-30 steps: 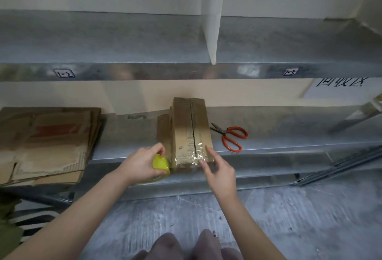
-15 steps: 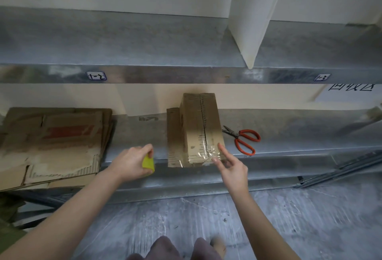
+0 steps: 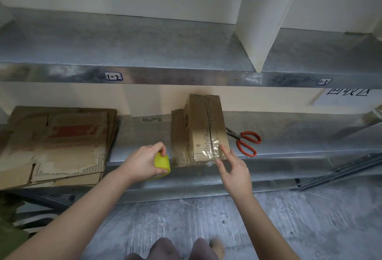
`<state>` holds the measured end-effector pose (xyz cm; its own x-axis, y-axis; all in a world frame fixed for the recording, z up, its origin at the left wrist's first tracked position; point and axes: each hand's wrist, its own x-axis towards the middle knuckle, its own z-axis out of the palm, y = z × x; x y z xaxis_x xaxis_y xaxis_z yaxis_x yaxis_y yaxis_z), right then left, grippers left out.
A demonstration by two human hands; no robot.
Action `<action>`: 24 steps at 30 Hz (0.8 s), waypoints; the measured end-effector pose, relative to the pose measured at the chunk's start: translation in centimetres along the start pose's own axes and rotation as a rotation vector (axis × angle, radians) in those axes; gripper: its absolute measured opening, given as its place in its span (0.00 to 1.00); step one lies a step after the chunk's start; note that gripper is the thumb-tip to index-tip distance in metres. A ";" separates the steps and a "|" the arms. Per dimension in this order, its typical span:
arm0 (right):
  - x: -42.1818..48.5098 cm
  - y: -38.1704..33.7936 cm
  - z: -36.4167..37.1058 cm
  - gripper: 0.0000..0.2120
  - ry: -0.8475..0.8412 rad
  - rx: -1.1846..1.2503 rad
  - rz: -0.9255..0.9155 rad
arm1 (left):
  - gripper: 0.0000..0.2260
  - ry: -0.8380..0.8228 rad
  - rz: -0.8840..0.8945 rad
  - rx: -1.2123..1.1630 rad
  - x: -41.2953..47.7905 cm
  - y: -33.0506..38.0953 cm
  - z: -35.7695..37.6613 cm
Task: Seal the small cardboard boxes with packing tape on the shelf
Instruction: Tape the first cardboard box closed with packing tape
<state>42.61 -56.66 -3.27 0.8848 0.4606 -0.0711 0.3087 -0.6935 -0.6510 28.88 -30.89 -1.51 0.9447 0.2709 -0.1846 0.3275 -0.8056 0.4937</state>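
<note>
A small cardboard box (image 3: 203, 123) stands on the lower metal shelf (image 3: 289, 133), its top seam running front to back with clear tape over the near end. A flatter piece of cardboard (image 3: 177, 135) leans against its left side. My left hand (image 3: 142, 161) grips a yellow roll of packing tape (image 3: 162, 163) just left of the box's front corner. My right hand (image 3: 234, 169) has spread fingers, with fingertips on the taped front right corner of the box.
Red-handled scissors (image 3: 247, 141) lie on the shelf right of the box. A stack of flattened cardboard (image 3: 60, 142) fills the shelf's left part. An upper metal shelf (image 3: 165, 73) overhangs, with a white upright divider (image 3: 262, 18). Grey floor lies below.
My left hand has pulled the tape roll a little away from the box's left side and turned it. My right hand stays at the taped front corner. The camera shifted left.
</note>
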 end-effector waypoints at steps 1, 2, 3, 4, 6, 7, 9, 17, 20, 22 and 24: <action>-0.4 -0.3 -0.1 0.23 0.013 -0.068 -0.025 | 0.21 0.009 0.004 -0.003 -0.1 0.1 -0.1; -0.9 -0.6 -0.2 0.23 0.032 -0.127 -0.055 | 0.21 0.019 0.008 -0.008 -0.2 0.2 -0.2; -1.4 -1.0 -0.2 0.22 0.054 -0.174 -0.089 | 0.21 0.030 0.012 -0.013 -0.4 0.3 -0.3; -1.8 -1.3 -0.2 0.22 0.075 -0.204 -0.126 | 0.21 0.041 0.018 -0.019 -0.5 0.5 -0.4; -2.5 -2.2 0.1 0.19 0.113 -0.201 -0.209 | 0.21 0.057 0.034 -0.023 -0.8 1.1 -0.5; -2.9 -2.7 0.3 0.17 0.129 -0.176 -0.256 | 0.21 0.062 0.040 -0.024 -1.0 1.4 -0.6; -3.5 -4.0 1.0 0.13 0.137 -0.115 -0.350 | 0.21 0.076 0.050 -0.029 -1.4 2.1 -0.7; -4.5 -8.1 3.8 0.13 -0.071 0.294 -0.264 | 0.17 0.129 0.089 -0.096 -3.0 4.7 -0.2; -4.7 -8.3 4.2 0.11 -0.054 0.413 -0.169 | 0.16 0.156 0.040 -0.096 -3.7 5.2 0.1; -4.8 -8.5 4.2 0.10 -0.071 0.464 -0.119 | 0.16 0.152 0.036 -0.080 -4.0 5.6 0.3; -4.8 -8.6 4.0 0.09 -0.071 0.495 -0.078 | 0.16 0.151 0.027 -0.074 -4.3 6.1 0.4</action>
<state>34.27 -50.65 -0.35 0.8343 0.5492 -0.0480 0.1550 -0.3173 -0.9356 26.80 -37.17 1.92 0.9428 0.3306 -0.0435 0.2973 -0.7742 0.5587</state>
